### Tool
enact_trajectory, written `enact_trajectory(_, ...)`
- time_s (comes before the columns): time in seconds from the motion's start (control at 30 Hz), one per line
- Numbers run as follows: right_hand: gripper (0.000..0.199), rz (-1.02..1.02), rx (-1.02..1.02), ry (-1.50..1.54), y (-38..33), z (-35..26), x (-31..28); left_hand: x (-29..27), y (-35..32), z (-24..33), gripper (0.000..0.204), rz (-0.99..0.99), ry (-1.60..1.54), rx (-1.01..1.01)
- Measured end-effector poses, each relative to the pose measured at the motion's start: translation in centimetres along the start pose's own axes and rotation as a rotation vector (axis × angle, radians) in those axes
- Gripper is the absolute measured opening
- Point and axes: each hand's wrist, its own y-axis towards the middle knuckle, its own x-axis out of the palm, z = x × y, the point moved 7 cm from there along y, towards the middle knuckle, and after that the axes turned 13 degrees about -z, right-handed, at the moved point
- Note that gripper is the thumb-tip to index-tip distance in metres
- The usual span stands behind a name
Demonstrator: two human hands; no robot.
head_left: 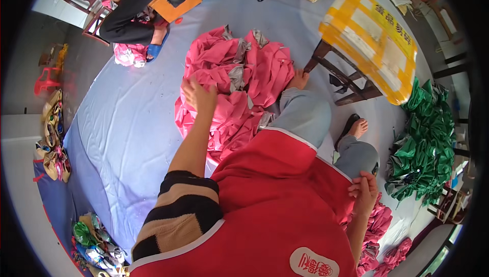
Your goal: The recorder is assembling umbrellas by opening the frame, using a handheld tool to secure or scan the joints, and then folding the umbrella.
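Note:
A large heap of pink fabric (pixel 265 68) with grey lining patches lies on the floor before me. My left hand (pixel 199 95) reaches over its left side with the fingers spread, holding nothing I can see; whether it touches the cloth is unclear. Beside my right knee, my right hand (pixel 363 193) has its fingers curled together, and whatever they may hold is hidden or too small to name. My red apron (pixel 275 200) covers my lap. More pink fabric (pixel 377 226) lies below my right hand.
A taped yellow-and-white stool (pixel 369 43) stands at the far right, with a green fabric heap (pixel 423 144) beyond it. Another person (pixel 137 17) sits at the far left. A pale blue sheet (pixel 117 139) covers the floor. Mixed scraps (pixel 97 239) lie at the near left.

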Motion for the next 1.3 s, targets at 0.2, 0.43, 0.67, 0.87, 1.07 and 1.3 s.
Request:
enact_trajectory(0.2,0.018,-0.011,-0.028,0.018,0.8,-0.9,0.2,3.6,-0.8,-11.4,0.092,-0.237,-0.006,-0.855)
enact_trajectory(0.43,0.018,-0.034,-0.02,0.007,0.8,-0.5,0.3,-1.3,2.5,-7.7,0.044,0.127,-0.365,-0.241)
enact_trajectory(0.67,0.024,-0.432,-0.013,-0.359,1.7,-4.1,5.5,-20.8,1.8,7.9,0.041,-0.127,-1.247,0.315)
enact_trajectory(0.87,0.047,-0.516,-0.845,-0.918,-0.7,-16.1,15.4,-37.2,-5.3,18.5,0.047,-0.149,-1.424,0.378)
enact_trajectory(1.07,0.059,-0.652,-1.003,-0.637,-3.4,-18.2,21.5,-45.0,-10.7,26.5,0.046,0.061,-0.81,1.01)
enact_trajectory(1.3,0.051,-1.068,-0.851,-0.485,-9.7,-15.4,19.8,-44.8,-10.7,27.8,0.046,0.198,-0.54,0.95)
